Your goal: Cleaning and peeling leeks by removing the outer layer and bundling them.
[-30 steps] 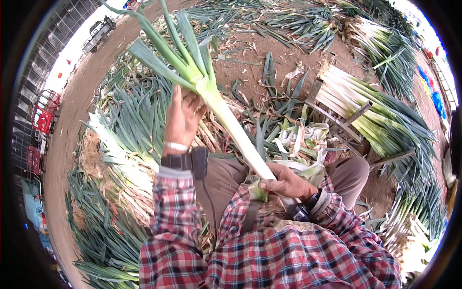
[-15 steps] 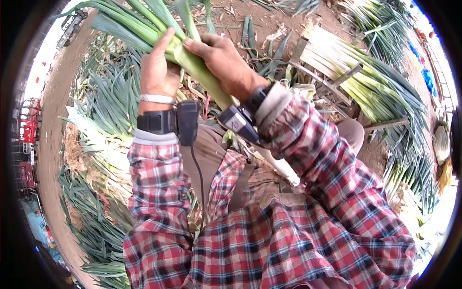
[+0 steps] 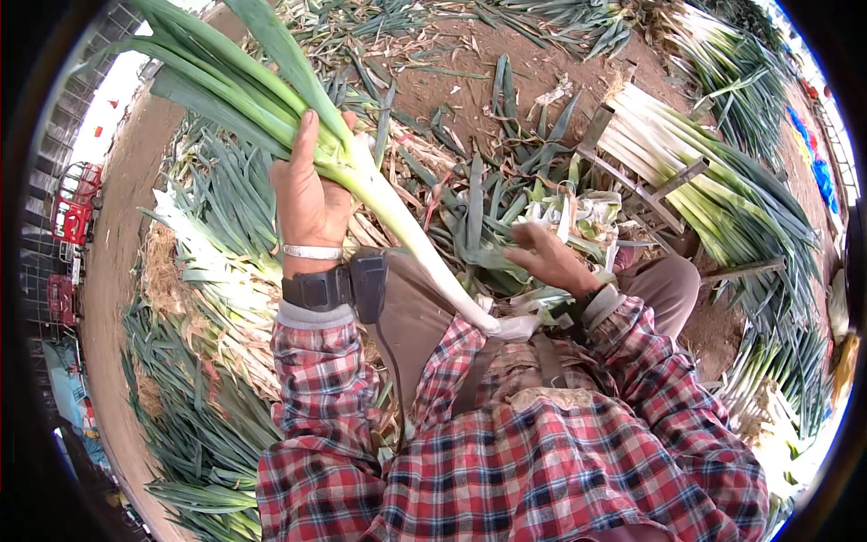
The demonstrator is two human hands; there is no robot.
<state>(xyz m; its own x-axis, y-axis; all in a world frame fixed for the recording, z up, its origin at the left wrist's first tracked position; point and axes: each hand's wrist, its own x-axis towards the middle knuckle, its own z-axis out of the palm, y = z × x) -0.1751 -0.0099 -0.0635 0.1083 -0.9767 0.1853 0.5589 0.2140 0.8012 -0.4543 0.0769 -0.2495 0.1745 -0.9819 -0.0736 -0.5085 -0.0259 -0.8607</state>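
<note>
**Holding a leek at the neck**

A single leek (image 3: pixel 395 212) is shown slanting across the person's front, with its leaves (image 3: pixel 226 95) spread to the upper left and its white end (image 3: pixel 517 327) brought low over the lap. Whether the lap is touched by that end cannot be told. The leek is held by the left hand (image 3: pixel 312 199) just where the leaves fan out: the thumb is laid along the near side, and fingertips are seen beyond the far side. The right hand (image 3: pixel 551 259) is held apart from the leek, near its white end; its fingers are slightly bent and a little blurred, and nothing is seen in it.

The shank (image 3: pixel 432 257) is judged to be firm and fairly light, though long enough for its weight to be felt at the far end if it is held by one hand alone. The smooth skin may be slippery when damp. The leaves are likely to be bent or split by a hard squeeze, so the neck and the shank are judged the better places for a grip. Loose skin at the white end may be torn easily.

Further leeks are seen in a pile (image 3: pixel 203 397) at left and in a bundle (image 3: pixel 722 190) on a rack (image 3: pixel 673 179) at right.
</note>
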